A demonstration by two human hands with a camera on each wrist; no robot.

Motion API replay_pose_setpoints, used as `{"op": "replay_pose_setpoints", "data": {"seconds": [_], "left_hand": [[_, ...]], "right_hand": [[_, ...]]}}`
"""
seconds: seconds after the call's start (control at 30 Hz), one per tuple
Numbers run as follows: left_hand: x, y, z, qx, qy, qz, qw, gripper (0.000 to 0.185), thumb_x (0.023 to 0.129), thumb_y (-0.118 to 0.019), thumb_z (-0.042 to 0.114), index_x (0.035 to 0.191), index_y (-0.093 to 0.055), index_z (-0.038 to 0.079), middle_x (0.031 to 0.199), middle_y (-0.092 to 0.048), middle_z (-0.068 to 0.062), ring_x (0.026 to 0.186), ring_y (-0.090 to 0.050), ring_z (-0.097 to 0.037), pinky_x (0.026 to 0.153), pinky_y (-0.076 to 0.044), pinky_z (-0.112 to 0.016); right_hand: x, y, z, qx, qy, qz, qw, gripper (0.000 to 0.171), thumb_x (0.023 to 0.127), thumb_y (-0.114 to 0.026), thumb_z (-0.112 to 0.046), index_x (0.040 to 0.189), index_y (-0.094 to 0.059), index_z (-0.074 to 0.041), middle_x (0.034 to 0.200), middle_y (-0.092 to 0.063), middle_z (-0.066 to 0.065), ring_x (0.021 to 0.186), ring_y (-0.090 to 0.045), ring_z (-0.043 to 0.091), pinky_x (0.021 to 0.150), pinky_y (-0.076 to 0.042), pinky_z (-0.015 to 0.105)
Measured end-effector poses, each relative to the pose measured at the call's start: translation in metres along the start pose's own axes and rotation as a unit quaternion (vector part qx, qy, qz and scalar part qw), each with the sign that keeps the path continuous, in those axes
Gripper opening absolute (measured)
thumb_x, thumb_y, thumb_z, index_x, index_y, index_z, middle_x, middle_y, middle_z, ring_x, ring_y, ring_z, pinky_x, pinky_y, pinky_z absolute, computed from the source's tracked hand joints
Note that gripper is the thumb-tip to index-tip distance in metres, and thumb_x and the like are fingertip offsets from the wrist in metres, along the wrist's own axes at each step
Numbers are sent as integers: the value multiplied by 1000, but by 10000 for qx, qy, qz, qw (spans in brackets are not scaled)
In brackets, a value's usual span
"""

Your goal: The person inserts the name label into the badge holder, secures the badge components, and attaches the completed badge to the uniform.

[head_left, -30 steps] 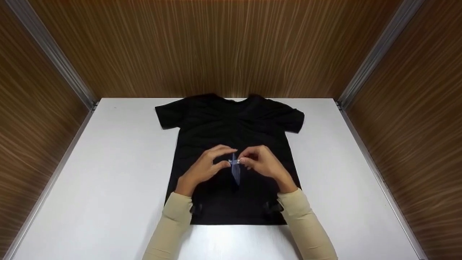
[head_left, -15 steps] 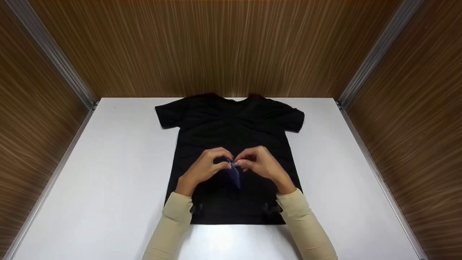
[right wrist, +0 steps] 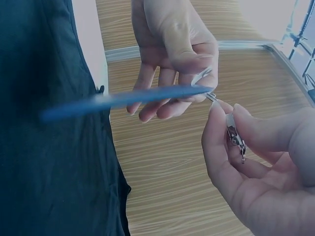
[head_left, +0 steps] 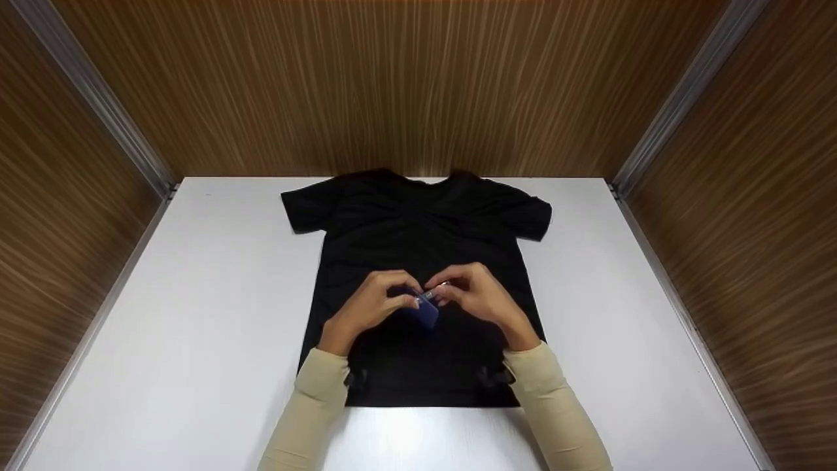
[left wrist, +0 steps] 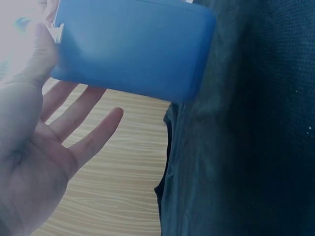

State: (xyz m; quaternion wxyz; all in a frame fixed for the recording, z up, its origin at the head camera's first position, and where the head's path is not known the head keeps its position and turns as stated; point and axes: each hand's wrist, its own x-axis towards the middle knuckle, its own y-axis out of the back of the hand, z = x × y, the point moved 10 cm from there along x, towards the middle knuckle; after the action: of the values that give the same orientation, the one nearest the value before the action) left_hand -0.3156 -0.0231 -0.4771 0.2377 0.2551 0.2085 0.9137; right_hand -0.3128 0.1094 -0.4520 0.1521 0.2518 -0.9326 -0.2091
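Note:
My left hand [head_left: 369, 304] pinches the upper edge of a blue ID badge holder [head_left: 426, 315], which hangs tilted over a black T-shirt [head_left: 418, 242]. In the left wrist view the flat face of the badge holder [left wrist: 133, 46] shows, with the thumb on its edge and the lower fingers spread. My right hand [head_left: 480, 294] pinches a small metal strap clip [right wrist: 234, 132] between thumb and index finger. A short strap [head_left: 429, 294] runs from that clip to the holder's top. Seen from the right wrist, the holder is nearly edge-on and the hands are close together.
The T-shirt lies flat on a white table [head_left: 209, 314], sleeves spread and neckline at the far edge. A wood-grain panel [head_left: 392, 85] stands behind, with more panels on both sides and metal rails [head_left: 686, 98] at the corners.
The badge holder has turned from edge-on to showing more of its face. The strap, first stretched straight between my hands, now slants up to the right hand. My arms have hardly moved.

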Motion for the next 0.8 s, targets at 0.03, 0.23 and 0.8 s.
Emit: {"op": "replay_pose_setpoints", "data": {"seconds": [0.03,0.23,0.8], "left_hand": [[0,0,0,-29,-7,3,10000,18,91,-76,26,101,-77,11,103,-76,-3,95,-67,-12,93,-58,-43],[0,0,3,-171,-118,-1,9998,20,91,-76,20,106,-79,9,106,-77,-6,99,-69,-18,95,-57,-41],[0,0,9,-57,-394,4,9992,17,93,-73,22,96,-80,7,107,-76,-8,102,-70,-21,95,-56,-33]], "right_hand": [[0,0,-1,2,24,22,10000,16,96,-61,10,106,-72,16,100,-74,32,80,-71,48,75,-62,50],[-1,2,-4,87,88,142,9998,16,97,-62,8,107,-74,13,102,-74,30,80,-72,44,74,-63,48],[1,1,-3,102,61,326,9994,16,90,-75,3,104,-73,10,97,-75,26,79,-70,26,68,-56,18]]}}
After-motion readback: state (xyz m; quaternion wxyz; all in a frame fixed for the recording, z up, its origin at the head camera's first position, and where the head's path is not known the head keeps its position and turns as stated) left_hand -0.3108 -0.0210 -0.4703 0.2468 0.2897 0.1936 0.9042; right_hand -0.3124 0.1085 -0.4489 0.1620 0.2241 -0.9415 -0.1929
